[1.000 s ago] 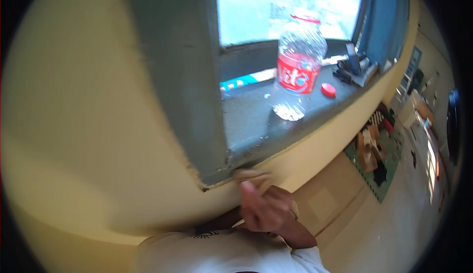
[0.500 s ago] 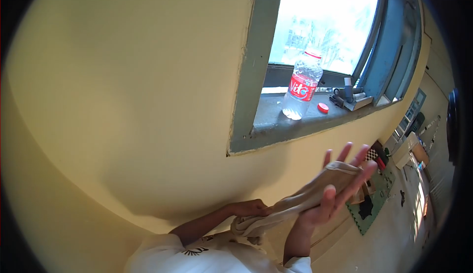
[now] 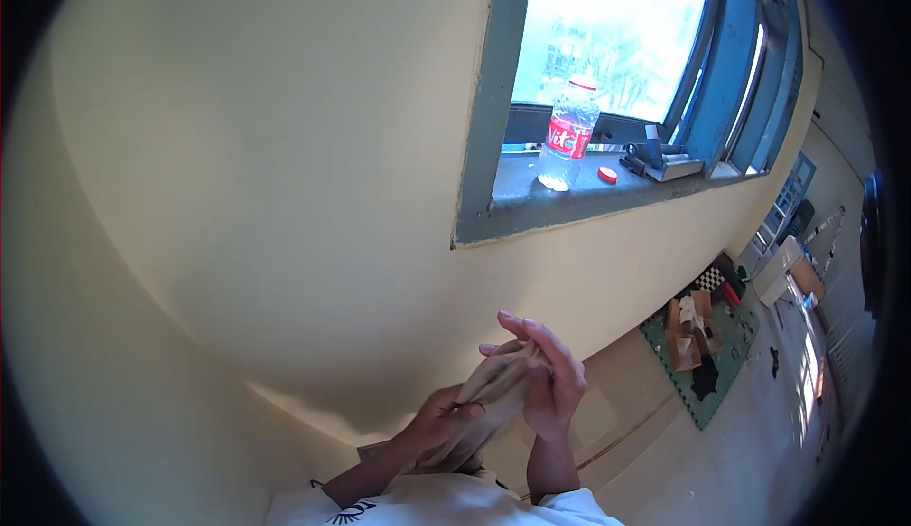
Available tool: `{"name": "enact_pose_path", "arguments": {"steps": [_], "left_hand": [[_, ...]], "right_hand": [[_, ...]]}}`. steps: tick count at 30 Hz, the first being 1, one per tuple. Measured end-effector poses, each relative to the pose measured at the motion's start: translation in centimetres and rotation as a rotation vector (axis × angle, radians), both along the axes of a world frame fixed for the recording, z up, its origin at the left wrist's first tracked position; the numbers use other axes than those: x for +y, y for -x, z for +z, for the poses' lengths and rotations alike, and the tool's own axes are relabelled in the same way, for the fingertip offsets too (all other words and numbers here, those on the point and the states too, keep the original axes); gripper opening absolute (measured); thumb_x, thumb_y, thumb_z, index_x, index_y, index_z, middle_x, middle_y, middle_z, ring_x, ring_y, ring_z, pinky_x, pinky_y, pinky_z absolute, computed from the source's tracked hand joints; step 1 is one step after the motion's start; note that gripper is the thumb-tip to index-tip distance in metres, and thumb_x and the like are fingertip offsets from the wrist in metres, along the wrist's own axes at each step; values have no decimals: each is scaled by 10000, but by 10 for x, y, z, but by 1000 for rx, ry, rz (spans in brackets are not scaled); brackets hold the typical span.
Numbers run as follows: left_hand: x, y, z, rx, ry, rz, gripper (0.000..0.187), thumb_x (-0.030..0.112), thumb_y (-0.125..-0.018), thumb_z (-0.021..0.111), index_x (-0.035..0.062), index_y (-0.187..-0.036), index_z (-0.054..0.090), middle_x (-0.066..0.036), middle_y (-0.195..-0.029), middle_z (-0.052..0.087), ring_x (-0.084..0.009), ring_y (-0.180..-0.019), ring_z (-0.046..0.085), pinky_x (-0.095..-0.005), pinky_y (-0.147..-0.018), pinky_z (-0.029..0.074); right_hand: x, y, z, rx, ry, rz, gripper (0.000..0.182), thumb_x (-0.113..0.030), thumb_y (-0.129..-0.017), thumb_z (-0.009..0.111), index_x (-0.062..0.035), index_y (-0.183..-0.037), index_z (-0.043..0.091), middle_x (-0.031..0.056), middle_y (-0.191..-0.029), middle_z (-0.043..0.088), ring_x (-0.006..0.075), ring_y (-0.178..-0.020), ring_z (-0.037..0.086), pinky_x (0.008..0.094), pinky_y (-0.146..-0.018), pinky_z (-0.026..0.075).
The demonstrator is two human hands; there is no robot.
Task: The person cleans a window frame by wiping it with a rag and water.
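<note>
A long piece of soft beige cloth (image 3: pixel 489 393) is bunched between my two hands, in front of the white shirt I wear. My left hand (image 3: pixel 438 423) grips its lower left side with curled fingers. At the upper end of the cloth, my right hand (image 3: pixel 555 384) is closed over it, thumb bent against the fabric and fingers reaching past it. Folds hide part of the fingers, and the cloth's lower end drops toward my shirt.
On the window sill (image 3: pixel 517 203) stand an uncapped clear bottle (image 3: pixel 567 137) with a red label, its red cap (image 3: pixel 607 175), and small dark items in a tray (image 3: pixel 674 167). A green mat (image 3: pixel 702 410) with an open cardboard box (image 3: pixel 683 350) lies on the floor to the right.
My right hand has drawn back left toward my body, and its fingers have closed on the cloth. The stretched cloth is now bunched. My left hand has moved slightly left.
</note>
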State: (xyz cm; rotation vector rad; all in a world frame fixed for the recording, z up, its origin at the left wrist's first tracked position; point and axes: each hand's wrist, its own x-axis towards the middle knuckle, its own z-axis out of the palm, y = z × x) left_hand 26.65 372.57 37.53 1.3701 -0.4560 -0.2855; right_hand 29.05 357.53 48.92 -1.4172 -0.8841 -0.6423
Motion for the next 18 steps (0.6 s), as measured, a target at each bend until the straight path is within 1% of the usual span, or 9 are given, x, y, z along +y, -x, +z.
{"name": "enact_pose_path", "arguments": {"steps": [3,4,7,8,9,11,14,17,18], "left_hand": [[17,5,11,-356,43,306,442,375,-923,524,-23,-1107,581,-75,-938,626,-132,-835,569,-264,-749,450],[25,8,16,-403,-3,359,425,370,-926,521,-22,-1071,593,-65,-885,620,-118,-791,558,-259,-709,446],[44,18,25,-475,-68,523,394,359,-931,514,-19,-972,619,-36,-735,587,-80,-669,516,-246,-600,423],[49,19,28,-463,-44,577,390,358,-932,512,-16,-944,623,-27,-692,567,-72,-636,497,-244,-572,408],[52,19,31,-456,-17,632,388,356,-933,511,-13,-915,627,-18,-649,547,-63,-603,478,-242,-543,394],[56,17,37,-479,-45,606,383,355,-937,505,-5,-873,616,-6,-623,519,-60,-577,449,-240,-519,370],[52,17,58,-467,-56,578,375,349,-943,499,9,-821,599,19,-614,481,-51,-577,416,-233,-520,353],[46,9,76,-340,15,572,366,347,-947,496,25,-796,582,46,-633,453,-48,-603,395,-223,-548,349],[44,6,81,-282,46,568,363,347,-948,495,30,-791,576,55,-642,445,-48,-613,388,-220,-558,349]], "right_hand": [[-4,14,-11,364,-296,44,283,-26,-932,390,40,-1190,486,248,-1039,602,297,-860,651,361,-641,581],[-7,11,-22,393,-285,1,262,-77,-943,437,25,-1178,492,211,-987,619,228,-799,642,298,-615,543],[-5,6,-42,496,-281,65,261,-89,-946,478,0,-1190,506,149,-996,638,101,-860,591,210,-705,463],[-6,8,-51,606,-267,-79,285,-161,-930,544,-2,-1167,535,92,-933,635,82,-850,566,220,-733,456],[-6,12,-54,672,-264,26,291,-180,-922,560,4,-1147,550,78,-928,628,85,-848,561,233,-741,454],[-3,12,-54,782,-253,250,311,-218,-905,594,16,-1109,580,50,-917,615,90,-842,551,257,-756,449],[-25,1,-74,662,516,638,344,-258,-892,610,31,-1079,602,86,-975,605,146,-860,564,284,-794,445],[-17,15,-67,379,265,593,488,-407,-842,634,23,-1072,614,195,-1065,577,251,-971,567,348,-825,444],[-16,10,-63,359,266,594,488,-407,-842,634,23,-1072,614,195,-1065,577,251,-971,567,348,-825,444]]}}
